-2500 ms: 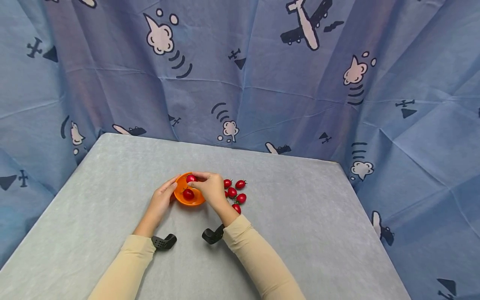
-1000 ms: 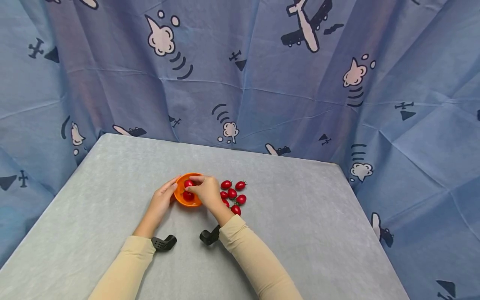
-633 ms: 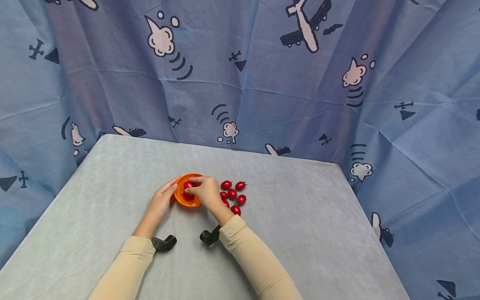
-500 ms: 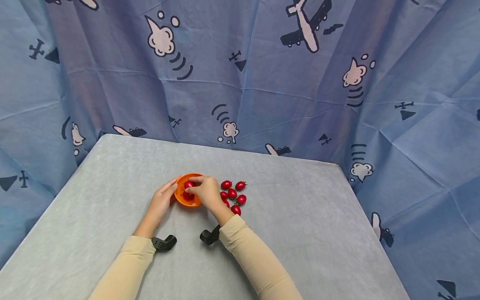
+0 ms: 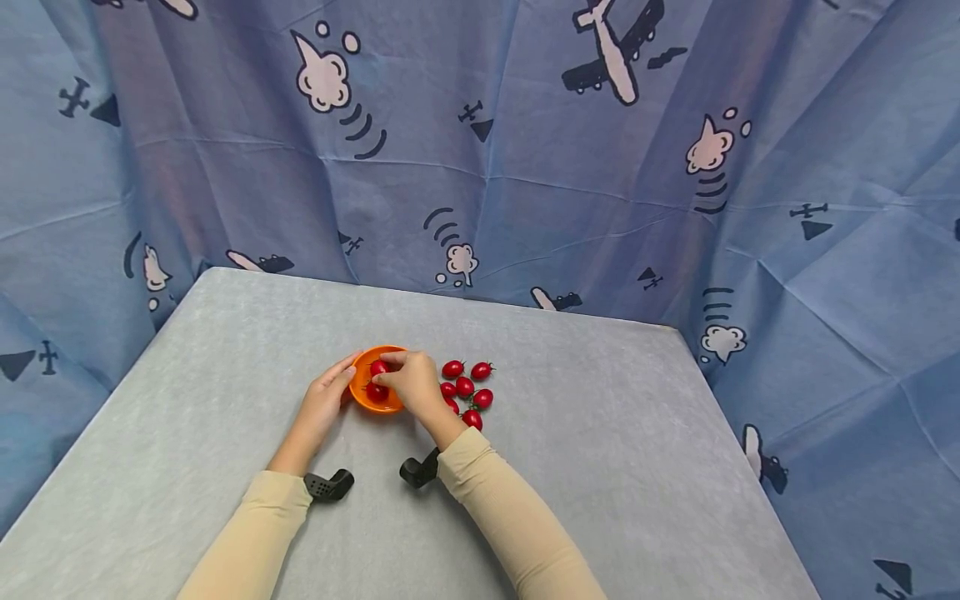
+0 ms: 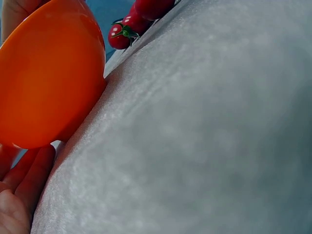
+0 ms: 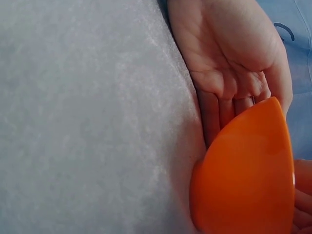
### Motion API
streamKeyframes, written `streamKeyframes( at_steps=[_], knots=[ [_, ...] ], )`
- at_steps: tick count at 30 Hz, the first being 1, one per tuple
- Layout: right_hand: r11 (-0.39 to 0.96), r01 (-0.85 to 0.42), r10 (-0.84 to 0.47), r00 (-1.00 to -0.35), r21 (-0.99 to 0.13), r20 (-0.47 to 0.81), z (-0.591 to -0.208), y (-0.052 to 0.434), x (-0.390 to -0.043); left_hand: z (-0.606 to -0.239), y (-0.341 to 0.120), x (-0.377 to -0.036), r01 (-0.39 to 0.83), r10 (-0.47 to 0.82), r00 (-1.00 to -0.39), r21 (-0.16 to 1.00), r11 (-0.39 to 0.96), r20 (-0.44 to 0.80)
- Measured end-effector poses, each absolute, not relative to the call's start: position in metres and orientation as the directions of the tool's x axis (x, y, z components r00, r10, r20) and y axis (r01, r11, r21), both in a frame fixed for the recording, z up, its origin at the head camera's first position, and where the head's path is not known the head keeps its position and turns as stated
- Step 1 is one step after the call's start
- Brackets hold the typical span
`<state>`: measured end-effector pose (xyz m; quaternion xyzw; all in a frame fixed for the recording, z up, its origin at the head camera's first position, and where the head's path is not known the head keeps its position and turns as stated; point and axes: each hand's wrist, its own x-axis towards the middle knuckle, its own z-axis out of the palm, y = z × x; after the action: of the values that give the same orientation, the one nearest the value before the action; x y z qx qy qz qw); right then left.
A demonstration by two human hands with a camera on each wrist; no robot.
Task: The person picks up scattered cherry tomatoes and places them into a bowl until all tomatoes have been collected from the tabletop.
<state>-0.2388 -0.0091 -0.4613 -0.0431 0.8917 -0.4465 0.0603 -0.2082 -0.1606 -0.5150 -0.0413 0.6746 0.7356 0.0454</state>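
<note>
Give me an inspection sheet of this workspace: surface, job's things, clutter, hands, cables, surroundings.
Surface: grey table, felt-like cover.
Job's things: orange bowl with two red tomatoes, one low in the bowl, one at the right hand's fingertips; loose tomatoes on the table right of the bowl.
Clutter: nothing seen.
Hands: left hand rests straight fingers against the bowl's left side; right hand is over the bowl, fingertips pinching the upper tomato.
Cables: nothing seen; black wrist mounts under both sleeves.
Surroundings: blue curtain with plane and cloud prints round the table.
</note>
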Motion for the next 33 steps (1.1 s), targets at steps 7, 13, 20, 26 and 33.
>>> streamKeyframes(
  at_steps=[7,13,20,26,33],
  knots=[
    [0.632,-0.037,-0.134,-0.989,-0.774,-0.062,-0.4609,-0.0096,-0.2390,-0.5139,-0.1604,-0.2074,-0.118,0.009,-0.993,0.990,-0.078,-0.117],
    [0.661,-0.064,-0.151,-0.987,-0.748,-0.049,-0.4603,-0.0094,-0.2387,-0.5155,-0.1604,-0.2082,-0.113,0.011,-0.994,0.990,-0.080,-0.113],
    [0.656,-0.046,-0.149,-0.986,-0.753,-0.069,-0.4603,-0.0092,-0.2393,-0.5157,-0.1605,-0.2079,-0.120,0.008,-0.993,0.991,-0.065,-0.120],
    [0.649,-0.049,-0.150,-0.987,-0.760,-0.064,-0.4600,-0.0085,-0.2397,-0.5160,-0.1607,-0.2080,-0.135,0.019,-0.991,0.989,-0.058,-0.134],
    [0.580,-0.020,-0.135,-0.988,-0.815,-0.072,-0.4583,-0.0045,-0.2362,-0.5177,-0.1616,-0.2092,-0.132,0.015,-0.991,0.989,-0.060,-0.132]
  ],
)
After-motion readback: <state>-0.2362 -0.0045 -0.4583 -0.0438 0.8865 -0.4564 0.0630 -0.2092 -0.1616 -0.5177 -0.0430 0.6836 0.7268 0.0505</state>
